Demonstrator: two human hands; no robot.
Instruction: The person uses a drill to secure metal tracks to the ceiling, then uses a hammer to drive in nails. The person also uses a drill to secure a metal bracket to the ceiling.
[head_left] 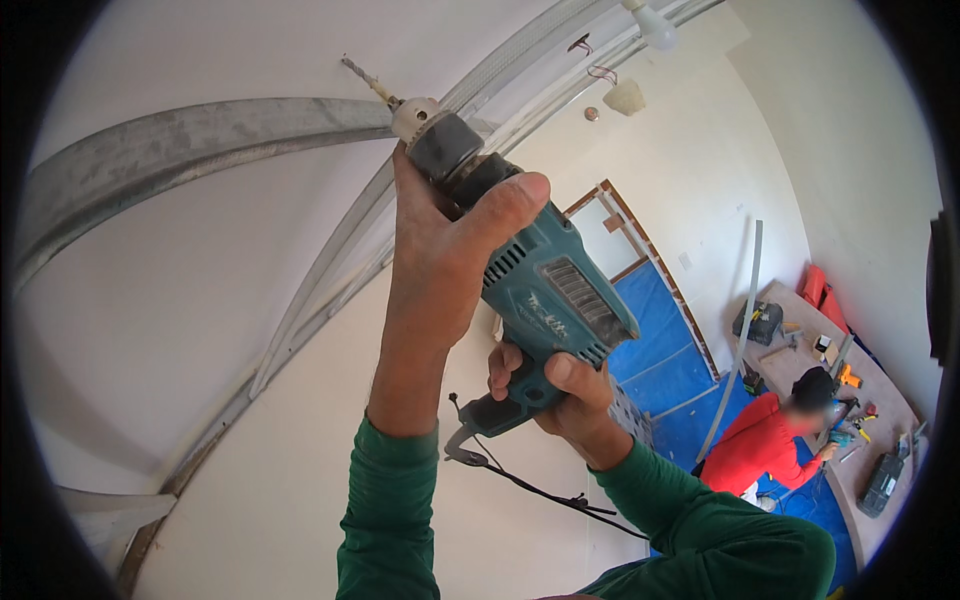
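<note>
The drill (pixel 560 290) has a matt teal plastic housing, with its chuck (pixel 416 118) and fluted bit (pixel 362 75) in dull metal. The ceiling channel (pixel 210 135) is grey, mottled sheet metal; the sleeves (pixel 390 500) are matt green cloth. Toward the lower edge of the tabletop (pixel 845 475), the dark case (pixel 881 485) looks like hard plastic.

The teal-and-black plastic drill (pixel 540 275) is before the long grey metal channel (pixel 210 135), apparently beneath the flat white ceiling (pixel 230 55); rightward, a red-topped person (pixel 745 445) is beside the long beige table (pixel 848 488), a black rectangular case (pixel 882 485) on it.
</note>
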